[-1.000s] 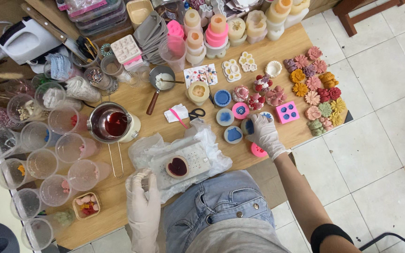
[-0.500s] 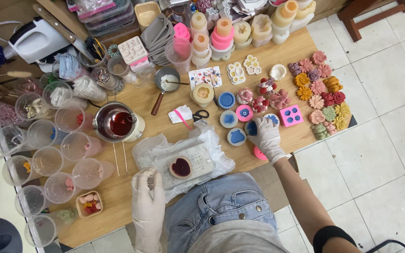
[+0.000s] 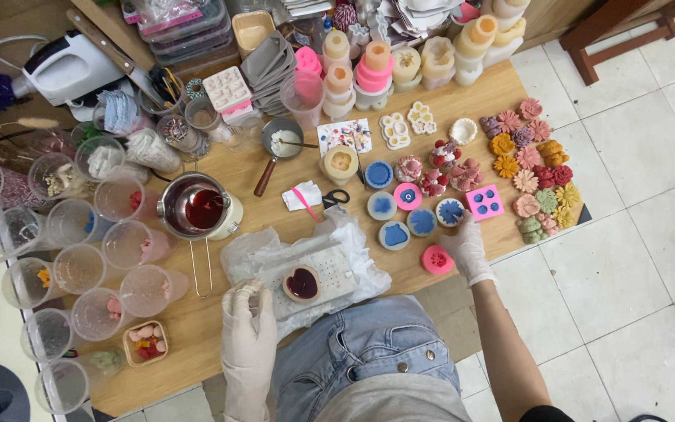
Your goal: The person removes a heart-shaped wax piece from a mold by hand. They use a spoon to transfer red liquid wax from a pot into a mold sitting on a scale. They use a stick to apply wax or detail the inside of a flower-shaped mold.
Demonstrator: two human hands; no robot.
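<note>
Nearby, round moulds (image 3: 422, 221) flank right hand (image 3: 468, 248).

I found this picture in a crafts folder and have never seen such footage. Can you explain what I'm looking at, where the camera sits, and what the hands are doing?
The camera sits on a person's head and looks straight down, so you see their lap in jeans and both gloved hands. There is no machine here.

The wooden table is crowded with craft supplies: clear plastic cups, a metal pot of dark red liquid, small round moulds with blue filling, and coloured flower shapes.

The left hand rests at the edge of a white plastic sheet, beside a heart-shaped mould with dark red filling. The right hand lies next to a pink round mould; it appears to grip nothing.
</note>
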